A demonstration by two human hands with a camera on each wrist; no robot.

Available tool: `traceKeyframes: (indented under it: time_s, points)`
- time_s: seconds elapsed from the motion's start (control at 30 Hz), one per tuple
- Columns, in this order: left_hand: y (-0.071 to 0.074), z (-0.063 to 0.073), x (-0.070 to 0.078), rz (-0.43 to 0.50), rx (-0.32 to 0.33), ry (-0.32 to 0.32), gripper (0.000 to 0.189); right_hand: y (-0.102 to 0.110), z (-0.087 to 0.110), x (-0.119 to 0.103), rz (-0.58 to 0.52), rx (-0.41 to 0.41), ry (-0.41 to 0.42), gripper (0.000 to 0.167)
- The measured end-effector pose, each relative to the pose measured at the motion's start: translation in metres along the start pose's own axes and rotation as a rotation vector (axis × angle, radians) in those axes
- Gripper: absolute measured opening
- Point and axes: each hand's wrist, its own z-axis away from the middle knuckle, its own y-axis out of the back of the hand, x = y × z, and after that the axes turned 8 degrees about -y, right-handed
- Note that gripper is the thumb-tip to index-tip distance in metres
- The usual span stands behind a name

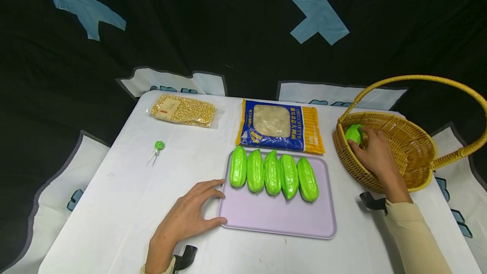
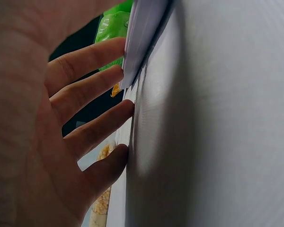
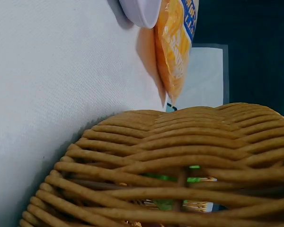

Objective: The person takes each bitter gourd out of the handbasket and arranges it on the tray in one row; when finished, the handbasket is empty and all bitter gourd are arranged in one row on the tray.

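Five green ridged gourds (image 1: 272, 173) lie side by side along the upper half of a lilac tray (image 1: 281, 219). At the tray's left edge is my left hand (image 1: 190, 215), its fingers spread and its fingertips touching the rim. In the left wrist view, these fingers (image 2: 92, 101) are extended against the side of the tray (image 2: 142, 33). My right hand (image 1: 376, 151) reaches into a wicker basket (image 1: 412, 138) and grips another green gourd (image 1: 354, 133) near the left wall. In the right wrist view the basket's weave (image 3: 180, 142) hides this hand, and only bits of green show through.
Behind the tray lies a blue and yellow orecchiette bag (image 1: 279, 126). A clear bag of yellow kernels (image 1: 184, 110) is at the back left, with a green lollipop (image 1: 159, 146) in front of it. The basket's tall handle (image 1: 418, 78) arches over its opening.
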Motion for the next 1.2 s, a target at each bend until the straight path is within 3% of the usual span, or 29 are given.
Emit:
traceKeyframes:
  time_s: [0.47, 1.2]
  points:
    - [-0.0005, 0.0007, 0.0001, 0.001, 0.004, 0.0, 0.052, -0.0015, -0.0001, 0.0025, -0.043, 0.001, 0.026, 0.056]
    - [0.0006, 0.0007, 0.0006, 0.004, -0.005, 0.008, 0.052, 0.0058, 0.0071, 0.0068, -0.089, 0.012, 0.021, 0.065]
